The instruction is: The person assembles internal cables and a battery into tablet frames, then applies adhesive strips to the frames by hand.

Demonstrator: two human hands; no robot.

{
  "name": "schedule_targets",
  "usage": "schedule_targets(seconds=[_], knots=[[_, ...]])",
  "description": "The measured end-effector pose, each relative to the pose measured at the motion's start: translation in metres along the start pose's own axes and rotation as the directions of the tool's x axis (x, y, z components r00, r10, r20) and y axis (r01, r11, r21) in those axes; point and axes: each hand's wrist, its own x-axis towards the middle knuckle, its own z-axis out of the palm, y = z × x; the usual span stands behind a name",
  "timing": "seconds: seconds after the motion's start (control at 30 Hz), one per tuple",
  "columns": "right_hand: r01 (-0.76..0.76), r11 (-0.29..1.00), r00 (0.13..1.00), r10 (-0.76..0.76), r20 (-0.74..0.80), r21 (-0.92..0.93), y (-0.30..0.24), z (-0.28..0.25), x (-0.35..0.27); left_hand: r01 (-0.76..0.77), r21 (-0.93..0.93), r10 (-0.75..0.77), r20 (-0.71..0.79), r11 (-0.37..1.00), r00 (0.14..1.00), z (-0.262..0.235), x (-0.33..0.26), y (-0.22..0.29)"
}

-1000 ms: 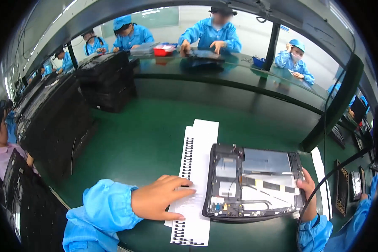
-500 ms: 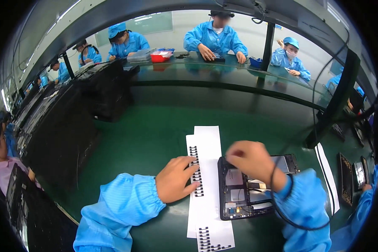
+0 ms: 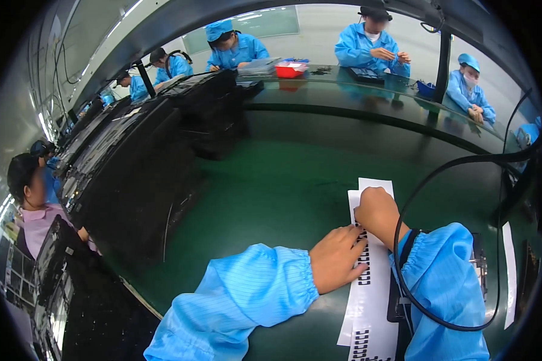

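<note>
Fingers of left hand (image 3: 337, 263) lie flat on sticker sheet (image 3: 370, 289); right hand (image 3: 376, 213) curls onto it.

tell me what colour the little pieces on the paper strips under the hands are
Black, set in rows on white paper strips, as the head view shows beside the left hand.

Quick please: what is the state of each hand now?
Left hand: open, flat on the white sticker strip.
Right hand: curled on the strip; grip cannot be told.
</note>
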Motion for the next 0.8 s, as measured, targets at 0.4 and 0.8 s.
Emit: schedule_targets(seconds=[0.4,0.8], knots=[[0.071,0.945,0.997,-0.056,-0.056,0.319,0.017,-0.033,-0.012,0.032,-0.023,-0.031,0.059,0.999,0.998,-0.002,-0.002,0.001],[-0.368,0.32,0.912,0.305,0.273,0.873,0.087,-0.114,-0.211,-0.459,-0.312,0.473,-0.034,0.832,0.88,-0.019,0.019,0.057]])
